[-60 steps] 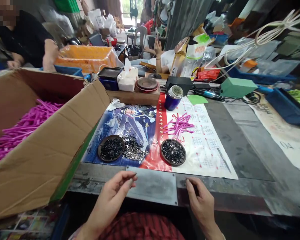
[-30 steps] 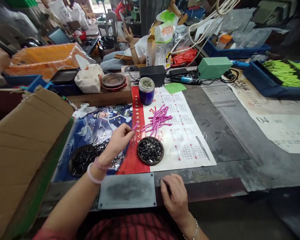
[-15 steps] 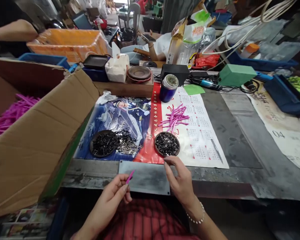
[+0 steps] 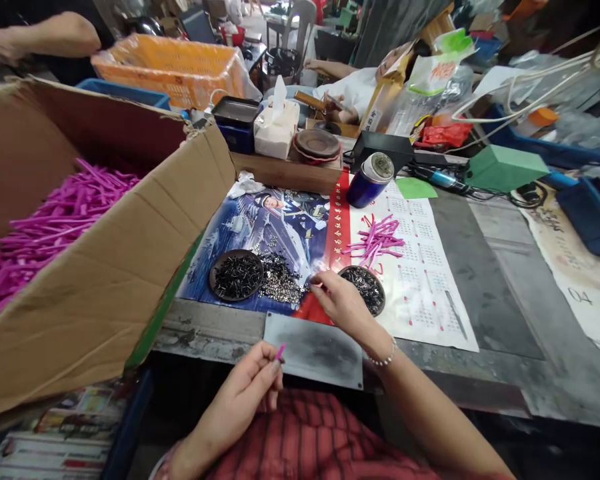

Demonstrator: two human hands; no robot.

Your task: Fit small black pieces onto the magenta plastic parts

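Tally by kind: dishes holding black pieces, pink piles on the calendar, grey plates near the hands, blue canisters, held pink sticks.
Dishes: 2
Pink pile: 1
Grey plate: 1
Blue canister: 1
Held pink stick, left hand: 1
Total: 6

dim, diffuse light, pale glare on the poster (image 4: 337, 230), deep shadow beneath the table (image 4: 505, 371), stretched edges
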